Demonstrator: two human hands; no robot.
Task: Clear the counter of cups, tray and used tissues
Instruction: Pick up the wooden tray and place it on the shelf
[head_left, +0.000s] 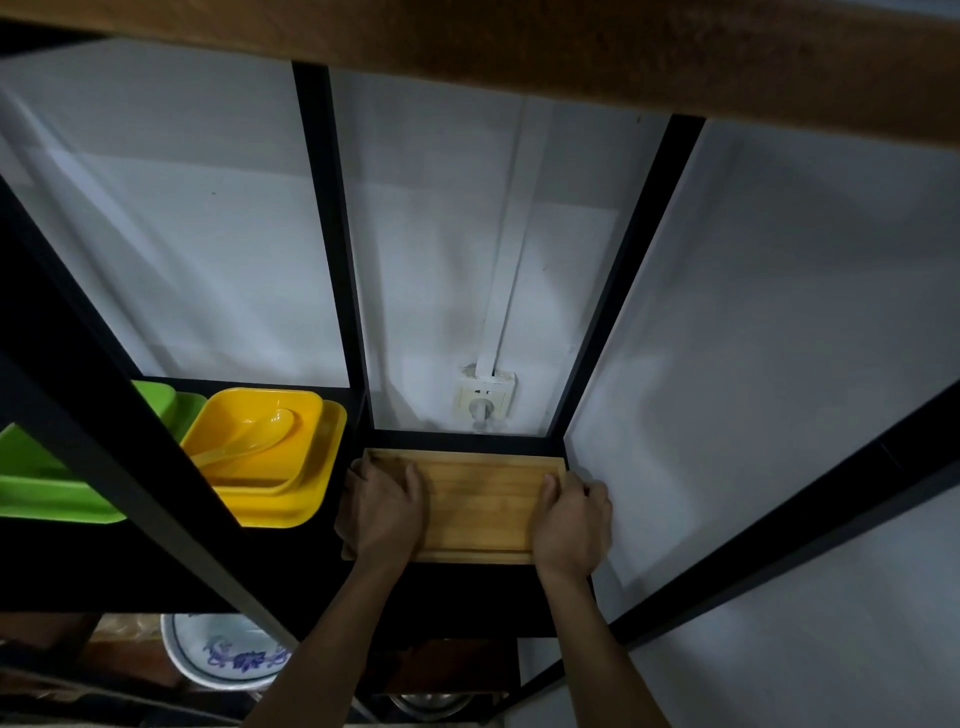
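Looking at the black shelf unit (447, 592) first, since it fills most of the view: it stands against a white wall (727, 312), and the wooden tray (480, 501) sits flat in the narrow middle bay, right below a wall socket (485, 397). So the tray part of the job looks basically done, or about to be, it's off the counter and on the shelf. Next bay over to the left there's a yellow dish set (270, 467) with a yellow spoon (249, 439) lying in it, and green dishes (52, 493) further left, partly hidden by the frame. One level down I can make out a blue and white bowl (228, 654). Both hands are on the tray: the left hand (387, 512) wraps the left short edge, thumb on top and fingers curled under, and the right hand (571, 522) does the same on the right short edge. Both are closed around the rim, not let go yet. The tray is empty, no cups on it. The counter isn't in view at all, so I can't tell whether the cups and used tissues are dealt with or waiting.
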